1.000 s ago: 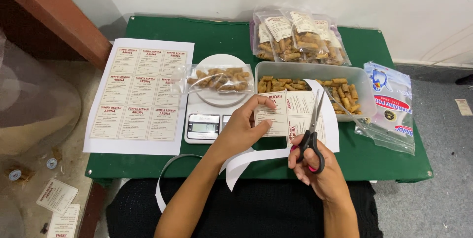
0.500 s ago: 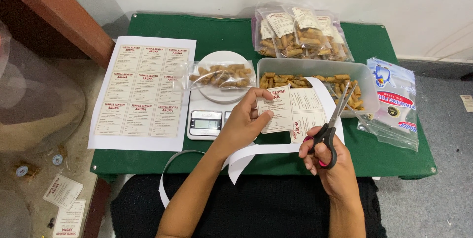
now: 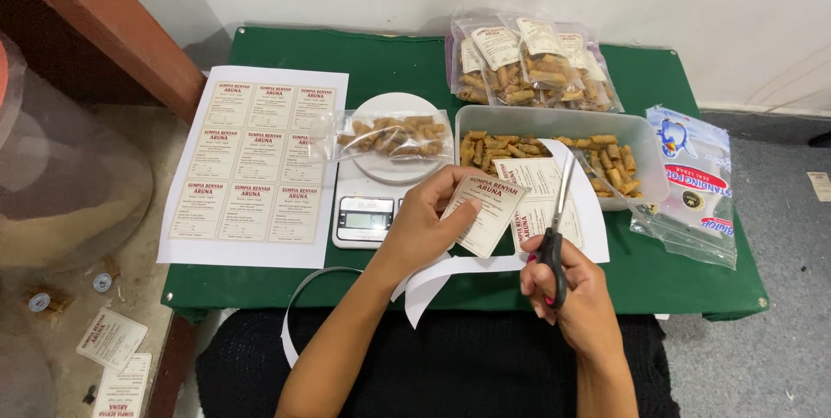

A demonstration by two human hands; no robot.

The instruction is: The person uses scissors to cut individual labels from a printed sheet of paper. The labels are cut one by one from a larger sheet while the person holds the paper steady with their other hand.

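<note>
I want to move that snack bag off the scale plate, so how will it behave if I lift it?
The clear snack bag would probably sag, since its thin film drapes over the white plate. It looks light, being only partly filled. The fried pieces inside may crumble if squeezed.

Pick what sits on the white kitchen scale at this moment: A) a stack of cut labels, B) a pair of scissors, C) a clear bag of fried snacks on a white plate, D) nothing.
C: the clear bag of fried snacks lies on a white plate atop the scale; the scissors are in the right hand.
</note>
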